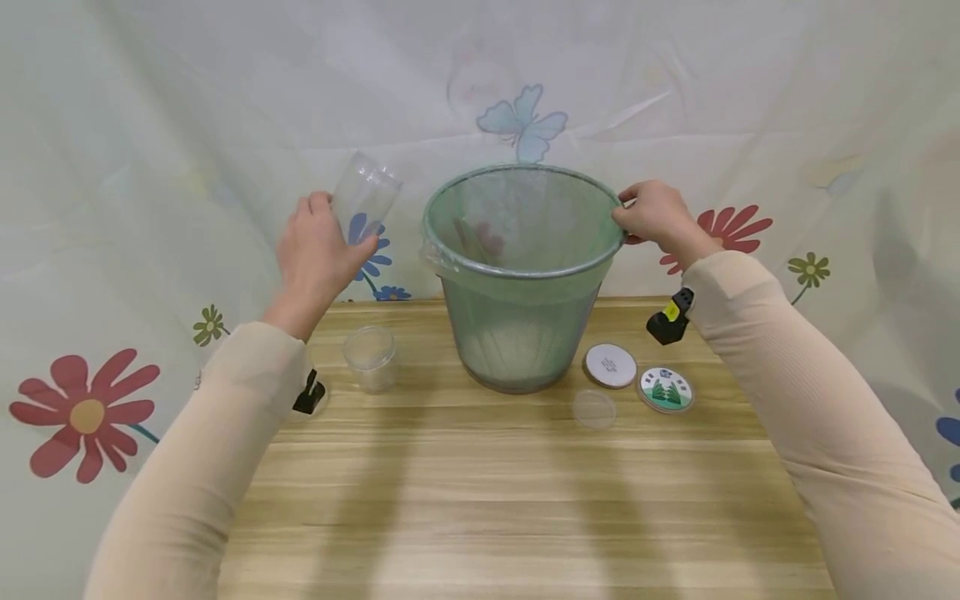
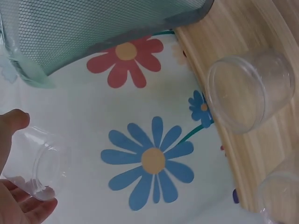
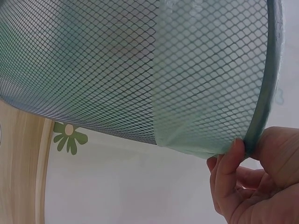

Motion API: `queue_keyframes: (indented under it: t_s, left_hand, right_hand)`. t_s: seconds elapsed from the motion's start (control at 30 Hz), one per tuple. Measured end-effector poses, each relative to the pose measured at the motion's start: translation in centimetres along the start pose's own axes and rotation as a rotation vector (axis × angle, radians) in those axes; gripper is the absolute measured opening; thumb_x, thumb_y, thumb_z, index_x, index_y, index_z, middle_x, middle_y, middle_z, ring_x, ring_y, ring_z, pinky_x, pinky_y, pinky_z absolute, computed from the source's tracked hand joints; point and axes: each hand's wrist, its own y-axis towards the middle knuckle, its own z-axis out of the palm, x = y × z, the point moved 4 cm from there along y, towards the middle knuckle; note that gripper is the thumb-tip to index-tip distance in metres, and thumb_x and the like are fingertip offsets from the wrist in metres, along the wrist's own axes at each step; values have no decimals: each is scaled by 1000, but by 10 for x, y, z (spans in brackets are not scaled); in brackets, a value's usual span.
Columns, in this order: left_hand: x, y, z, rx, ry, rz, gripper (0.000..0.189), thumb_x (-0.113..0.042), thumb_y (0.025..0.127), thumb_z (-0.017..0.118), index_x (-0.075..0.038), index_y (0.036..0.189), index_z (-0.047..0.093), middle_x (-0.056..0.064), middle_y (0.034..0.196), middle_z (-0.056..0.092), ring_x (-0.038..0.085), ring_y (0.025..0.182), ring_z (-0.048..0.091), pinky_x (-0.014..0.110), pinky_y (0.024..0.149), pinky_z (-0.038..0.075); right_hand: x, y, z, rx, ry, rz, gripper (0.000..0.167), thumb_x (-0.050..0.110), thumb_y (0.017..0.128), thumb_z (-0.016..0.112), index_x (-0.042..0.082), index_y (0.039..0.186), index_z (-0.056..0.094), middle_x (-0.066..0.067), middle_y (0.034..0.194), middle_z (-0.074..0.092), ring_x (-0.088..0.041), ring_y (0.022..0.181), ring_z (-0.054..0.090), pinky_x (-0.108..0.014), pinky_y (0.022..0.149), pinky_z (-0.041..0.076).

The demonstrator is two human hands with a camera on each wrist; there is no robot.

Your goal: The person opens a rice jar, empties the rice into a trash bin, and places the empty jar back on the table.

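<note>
A mesh wastebasket (image 1: 525,333) lined with a pale green bag stands upright at the back of the table. My right hand (image 1: 654,212) pinches its rim and the bag's folded edge on the right side; the right wrist view shows thumb and fingers (image 3: 233,158) at that rim. Up to the left of the basket, my left hand (image 1: 318,250) grips a clear plastic jar (image 1: 367,196), held tilted in the air. In the left wrist view this jar (image 2: 44,163) looks see-through, with thumb and fingers around it.
A second clear jar (image 1: 371,358) stands on the table left of the basket, and another (image 2: 280,191) is partly cut off in the left wrist view. Right of the basket lie a white lid (image 1: 611,366), a clear disc (image 1: 594,409) and a printed lid (image 1: 666,390). A flowered curtain (image 1: 225,167) hangs behind.
</note>
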Motion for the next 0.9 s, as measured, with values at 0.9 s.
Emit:
queue_keyframes:
  t_s: [0.9]
  left_hand:
    - [23,-49,72,78,-457,-143,68,-30,70,77,-3,121,41,14,120,52,29,115,51,42,93,44]
  right_hand:
    - [-1,0,-1,-3,6,9,50,14,89,40,-9,133,39,-29,118,55,-1,59,58,-21,61,55]
